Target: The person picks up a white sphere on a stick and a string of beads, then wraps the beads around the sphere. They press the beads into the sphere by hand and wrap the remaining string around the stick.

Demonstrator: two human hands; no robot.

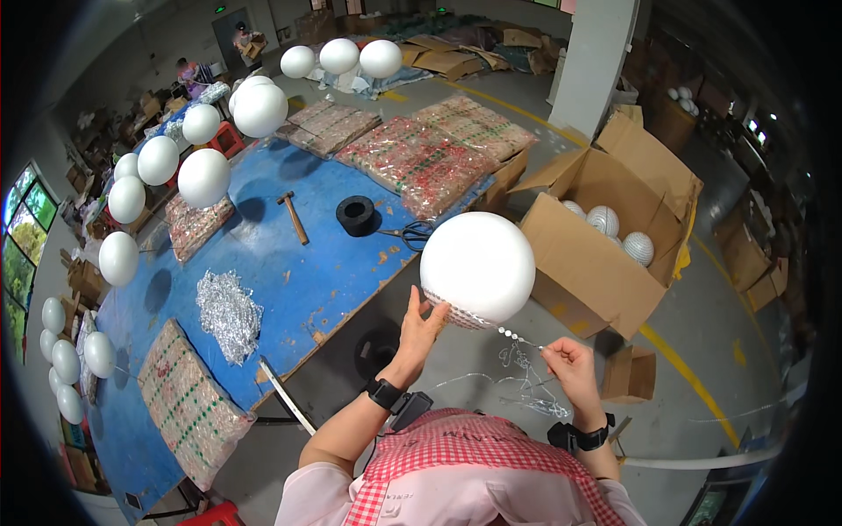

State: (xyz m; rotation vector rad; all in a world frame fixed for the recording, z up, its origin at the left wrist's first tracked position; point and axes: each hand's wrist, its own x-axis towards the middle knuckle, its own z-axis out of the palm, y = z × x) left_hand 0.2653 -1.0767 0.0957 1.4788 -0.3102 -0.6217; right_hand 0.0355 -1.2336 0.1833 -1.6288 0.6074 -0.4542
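A large white ball (478, 263) is in front of me, past the table's near edge. Rows of a silver bead string (462, 317) wrap its underside. My left hand (423, 329) supports the ball from its lower left, with thumb and fingers against the wrapped part. My right hand (570, 364), lower and to the right, pinches the string where it leaves the ball. Between hand and ball, several pale beads (510, 334) show on the taut stretch. A loose tangle of silver string (545, 405) hangs below my right hand.
The blue table (298, 280) bears a hammer (293, 218), black tape roll (357, 216), scissors (410, 233), silver strand pile (228, 316) and wrapped packs (189, 399). White balls (203, 178) line its far left side. An open carton (588, 263) with silver-striped balls (638, 248) stands right.
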